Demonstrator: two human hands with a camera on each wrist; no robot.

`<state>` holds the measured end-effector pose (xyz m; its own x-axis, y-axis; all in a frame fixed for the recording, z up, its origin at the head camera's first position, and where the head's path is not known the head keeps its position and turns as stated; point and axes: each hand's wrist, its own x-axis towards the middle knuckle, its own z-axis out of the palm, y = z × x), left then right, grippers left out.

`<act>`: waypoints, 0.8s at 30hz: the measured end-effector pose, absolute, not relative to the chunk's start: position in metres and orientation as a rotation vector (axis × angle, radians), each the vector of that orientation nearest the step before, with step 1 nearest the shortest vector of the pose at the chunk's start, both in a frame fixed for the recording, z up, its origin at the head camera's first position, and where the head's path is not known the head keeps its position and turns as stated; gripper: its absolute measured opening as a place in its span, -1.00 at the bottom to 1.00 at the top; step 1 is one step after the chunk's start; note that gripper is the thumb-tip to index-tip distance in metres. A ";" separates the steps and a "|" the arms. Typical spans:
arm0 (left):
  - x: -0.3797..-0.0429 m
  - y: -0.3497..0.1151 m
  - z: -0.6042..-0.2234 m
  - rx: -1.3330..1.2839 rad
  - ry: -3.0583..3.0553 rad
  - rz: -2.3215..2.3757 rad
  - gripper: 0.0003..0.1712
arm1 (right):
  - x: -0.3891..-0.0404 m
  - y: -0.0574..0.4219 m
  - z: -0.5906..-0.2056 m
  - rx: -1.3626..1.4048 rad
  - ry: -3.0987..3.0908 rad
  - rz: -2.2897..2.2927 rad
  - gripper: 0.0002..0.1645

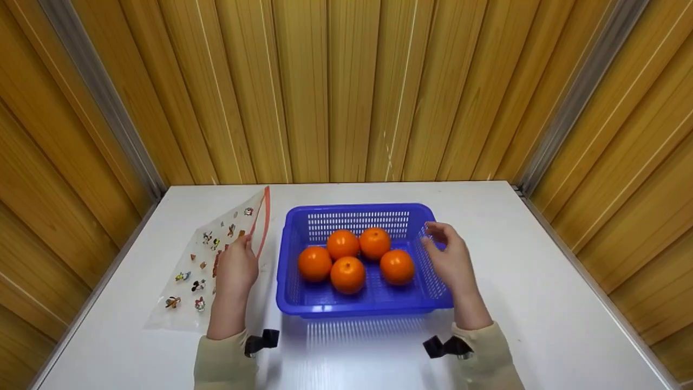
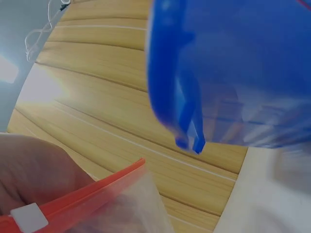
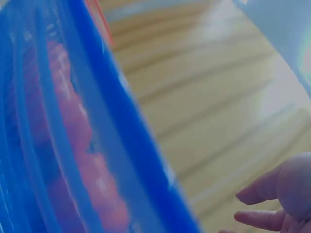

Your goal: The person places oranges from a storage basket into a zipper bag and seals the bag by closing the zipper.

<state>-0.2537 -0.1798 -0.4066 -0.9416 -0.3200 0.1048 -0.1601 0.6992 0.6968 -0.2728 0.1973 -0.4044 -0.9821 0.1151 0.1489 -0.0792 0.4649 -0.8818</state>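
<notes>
My left hand (image 1: pixel 236 265) grips a clear zip bag (image 1: pixel 187 268) near its red zip edge (image 1: pixel 267 216); cartoon figures are printed on the plastic. In the left wrist view a white slider (image 2: pixel 29 218) sits on the red strip beside the hand. Right of the bag stands a blue plastic basket (image 1: pixel 368 313), with several oranges (image 1: pixel 348 274) lying inside it. My right hand (image 1: pixel 450 260) hovers at the basket's right rim, its fingers loosely bent with nothing between them. In the right wrist view its fingers (image 3: pixel 260 220) are apart from the basket wall.
The white table (image 1: pixel 547 303) carries the bag and basket. Wood-patterned panels (image 1: pixel 346 92) stand behind it and on both sides, with grey metal posts (image 1: pixel 574 103) at the corners. A dark strap device (image 1: pixel 262 342) sits at each wrist.
</notes>
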 end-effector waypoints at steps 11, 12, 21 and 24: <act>-0.244 -0.157 -0.397 0.316 -2.688 -1.077 -0.52 | -0.269 0.061 -0.394 0.475 -2.709 2.045 -0.55; -0.244 -0.155 -0.396 0.311 -2.692 -1.074 -0.52 | -0.271 0.050 -0.394 0.467 -2.746 2.060 -0.53; -0.242 -0.142 -0.393 0.253 -2.722 -0.992 -0.53 | -0.291 -0.020 -0.394 0.372 -2.989 1.769 -0.52; -0.240 -0.140 -0.393 0.217 -2.719 -1.004 -0.51 | -0.296 -0.026 -0.396 0.434 -2.998 1.619 -0.56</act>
<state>-0.2403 -0.1405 -0.3930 -0.9614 -0.2184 0.1674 -0.0573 0.7538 0.6546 -0.2965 -0.0263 -0.3963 -0.9260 -0.3522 -0.1357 -0.0797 0.5341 -0.8417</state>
